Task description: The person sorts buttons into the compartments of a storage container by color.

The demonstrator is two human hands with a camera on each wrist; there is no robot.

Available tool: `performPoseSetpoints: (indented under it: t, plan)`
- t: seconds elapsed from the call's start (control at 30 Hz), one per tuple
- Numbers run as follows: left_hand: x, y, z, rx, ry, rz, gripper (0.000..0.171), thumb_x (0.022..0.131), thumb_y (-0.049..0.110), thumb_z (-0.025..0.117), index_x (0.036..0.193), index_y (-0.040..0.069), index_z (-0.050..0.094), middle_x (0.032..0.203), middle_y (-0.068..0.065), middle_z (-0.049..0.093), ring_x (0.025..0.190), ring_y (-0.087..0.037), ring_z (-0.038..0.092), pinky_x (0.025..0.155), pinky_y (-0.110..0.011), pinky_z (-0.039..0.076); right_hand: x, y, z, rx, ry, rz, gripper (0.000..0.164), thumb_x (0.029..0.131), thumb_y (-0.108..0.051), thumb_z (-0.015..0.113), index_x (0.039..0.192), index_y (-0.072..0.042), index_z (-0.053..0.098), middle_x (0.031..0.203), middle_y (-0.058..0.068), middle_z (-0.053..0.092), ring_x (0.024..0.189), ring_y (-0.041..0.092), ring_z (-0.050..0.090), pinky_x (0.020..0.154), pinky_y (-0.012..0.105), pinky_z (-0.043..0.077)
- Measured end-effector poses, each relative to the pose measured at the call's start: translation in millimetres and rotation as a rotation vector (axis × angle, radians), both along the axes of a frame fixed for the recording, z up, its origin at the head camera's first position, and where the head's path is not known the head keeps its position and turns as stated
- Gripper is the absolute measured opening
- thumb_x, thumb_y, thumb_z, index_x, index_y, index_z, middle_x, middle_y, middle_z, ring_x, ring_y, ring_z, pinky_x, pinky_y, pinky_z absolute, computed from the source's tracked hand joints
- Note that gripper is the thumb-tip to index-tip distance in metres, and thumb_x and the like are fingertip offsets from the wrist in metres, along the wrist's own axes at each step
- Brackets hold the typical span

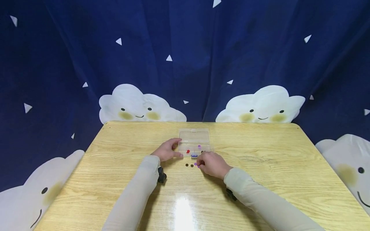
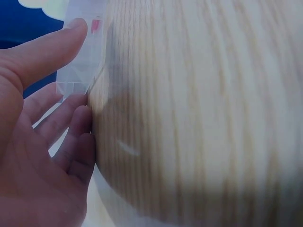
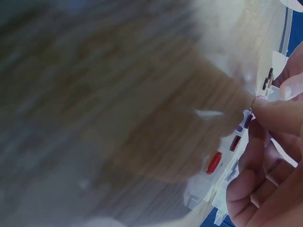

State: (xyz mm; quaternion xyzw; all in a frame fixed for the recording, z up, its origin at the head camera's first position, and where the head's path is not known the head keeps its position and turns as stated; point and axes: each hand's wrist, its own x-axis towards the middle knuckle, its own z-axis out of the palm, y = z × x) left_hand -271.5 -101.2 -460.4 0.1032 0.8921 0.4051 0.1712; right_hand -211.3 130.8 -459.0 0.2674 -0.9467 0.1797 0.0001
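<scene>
A clear plastic box (image 1: 183, 148) lies on the table with its see-through lid (image 1: 193, 135) folded back. My left hand (image 1: 167, 150) holds the box's left end, thumb toward the front corner and fingers toward the back; the left wrist view shows the thumb (image 2: 71, 40) over the clear wall. In the box are a red piece (image 1: 188, 151) and a purple piece (image 1: 199, 146), with a blue piece (image 1: 194, 156) at its front edge. In front of it my right hand (image 1: 212, 163) pinches a small purple piece (image 1: 198, 166), mostly hidden by the fingertips.
Two small dark discs (image 1: 189, 165) lie on the wooden table (image 1: 130, 192) before the box, beside another purple disc (image 1: 195, 164). A dark piece (image 1: 202, 152) shows near the right hand. Behind the table hangs a dark blue curtain (image 1: 185, 38) with white clouds.
</scene>
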Motion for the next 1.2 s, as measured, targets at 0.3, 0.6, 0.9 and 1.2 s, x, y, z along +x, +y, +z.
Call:
performPoseSetpoints:
  t: [0.3, 0.6, 0.9, 1.2]
  plan:
    - [0.0, 1.2, 0.8, -0.005, 0.009, -0.007, 0.075, 0.083, 0.020, 0.081, 0.149, 0.019, 0.046, 0.140, -0.006, 0.056, 0.123, -0.026, 0.051, 0.107, -0.044, 0.042, 2.0, 2.8, 0.8, 0.021, 0.068, 0.051, 0.014, 0.083, -0.007, 0.074, 0.075, -0.019, 0.073, 0.076, -0.007, 0.064, 0.069, 0.007, 0.055, 0.064, 0.025, 0.047]
    - [1.6, 1.4, 1.6, -0.011, 0.010, -0.004, 0.075, 0.084, 0.021, 0.080, 0.150, 0.020, 0.045, 0.141, -0.006, 0.055, 0.123, -0.026, 0.050, 0.108, -0.045, 0.042, 3.3, 4.1, 1.7, 0.047, 0.095, 0.078, 0.012, 0.083, -0.009, 0.074, 0.077, -0.019, 0.075, 0.078, -0.007, 0.064, 0.070, 0.007, 0.056, 0.063, 0.025, 0.047]
    - [0.0, 2.2, -0.8, -0.022, 0.019, -0.005, 0.074, 0.083, 0.022, 0.081, 0.149, 0.019, 0.046, 0.139, -0.005, 0.057, 0.124, -0.025, 0.051, 0.108, -0.045, 0.042, 3.2, 4.4, 0.2, 0.026, 0.065, 0.062, 0.013, 0.081, -0.007, 0.072, 0.076, -0.019, 0.073, 0.078, -0.007, 0.064, 0.071, 0.008, 0.054, 0.065, 0.026, 0.046]
    - [-1.0, 1.7, -1.5, -0.008, 0.015, 0.000, 0.075, 0.082, 0.022, 0.082, 0.148, 0.020, 0.047, 0.139, -0.006, 0.056, 0.125, -0.025, 0.052, 0.108, -0.045, 0.042, 4.2, 6.8, 3.2, -0.014, 0.049, 0.053, 0.012, 0.083, -0.008, 0.071, 0.077, -0.018, 0.074, 0.079, -0.007, 0.067, 0.075, 0.010, 0.059, 0.070, 0.029, 0.050]
